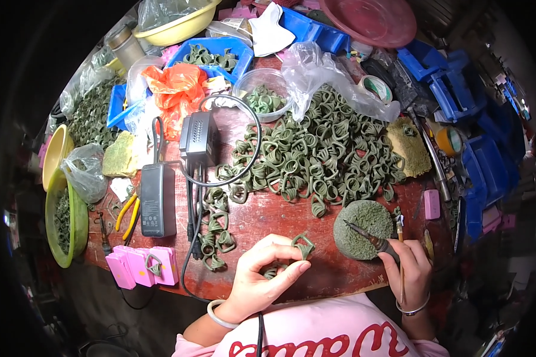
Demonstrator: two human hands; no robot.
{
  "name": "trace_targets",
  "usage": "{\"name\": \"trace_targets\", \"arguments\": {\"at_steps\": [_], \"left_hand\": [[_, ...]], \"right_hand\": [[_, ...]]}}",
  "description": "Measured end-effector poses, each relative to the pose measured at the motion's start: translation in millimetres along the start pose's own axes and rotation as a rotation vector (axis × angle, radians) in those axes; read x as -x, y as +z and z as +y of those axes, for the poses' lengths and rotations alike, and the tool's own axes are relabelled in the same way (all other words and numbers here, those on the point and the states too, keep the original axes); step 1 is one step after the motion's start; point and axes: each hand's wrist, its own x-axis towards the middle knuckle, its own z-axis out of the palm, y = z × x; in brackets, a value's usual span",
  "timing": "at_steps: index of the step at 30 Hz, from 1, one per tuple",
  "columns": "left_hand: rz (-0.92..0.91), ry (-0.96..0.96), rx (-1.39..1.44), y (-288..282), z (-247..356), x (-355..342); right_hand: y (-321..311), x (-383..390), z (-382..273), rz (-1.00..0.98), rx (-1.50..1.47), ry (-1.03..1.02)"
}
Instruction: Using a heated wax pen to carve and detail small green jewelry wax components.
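My left hand is closed, pinching a dark green wax ring between thumb and forefinger. More green ring material shows inside its curled fingers. My right hand grips a wax pen with a dark handle and a thin pointed metal tip. A slender brush also stands between the fingers of that hand. The pen's tip lies over a round, rough green pad; whether it touches is unclear. A big heap of green wax rings lies beyond both hands.
Left on the red table are a black power adapter, a cabled black box, yellow-handled pliers and pink blocks, one bearing a ring. Blue bins stand right. A clear bowl and plastic bags sit behind.
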Motion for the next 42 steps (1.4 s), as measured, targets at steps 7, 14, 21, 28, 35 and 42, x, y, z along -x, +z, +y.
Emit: {"name": "trace_targets", "arguments": {"at_steps": [7, 14, 21, 28, 35, 42], "left_hand": [[0.001, -0.018, -0.018, 0, 2, 4], [-0.014, 0.001, -0.047, -2, 4, 4], [-0.010, 0.003, -0.051, -1, 6, 3], [-0.022, 0.021, -0.053, -2, 7, 3], [-0.020, -0.008, -0.056, -1, 7, 4], [-0.024, 0.013, -0.075, -2, 6, 4]], "right_hand": [[-7, -1, -13, 0.030, -0.247, -0.007], [2, -4, -26, -0.138, -0.406, -0.101], [6, -4, -25, -0.133, -0.409, -0.115], [5, -5, -26, -0.143, -0.390, -0.107], [5, -6, -27, -0.146, -0.389, -0.104], [7, -4, -25, -0.143, -0.395, -0.099]]}}
